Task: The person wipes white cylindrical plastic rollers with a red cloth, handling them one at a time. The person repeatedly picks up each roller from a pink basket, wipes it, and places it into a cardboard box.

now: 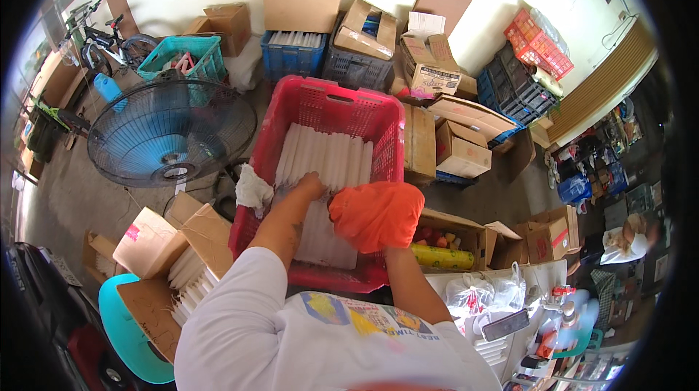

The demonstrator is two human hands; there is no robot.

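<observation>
A red plastic crate (400,136) stands before me with rows of white candles (331,154) lying in it, some in an upper row and some nearer me. My left hand (311,186) reaches into it, fingers curled at the near ends of the upper row; what they grip is hidden. Bunched over my right hand (397,254) is an orange cloth (378,215), above the crate's right side. The cloth hides those fingers, showing only the wrist. A white rag (254,188) hangs on the crate's left rim.
Left of the crate stands a large black fan (173,132). An open carton (149,311) of candles sits on a teal chair (116,318). Cartons and crates line the wall. At right, a table (542,278) bears plastic bags and a phone (506,325); another person (625,242) is beyond.
</observation>
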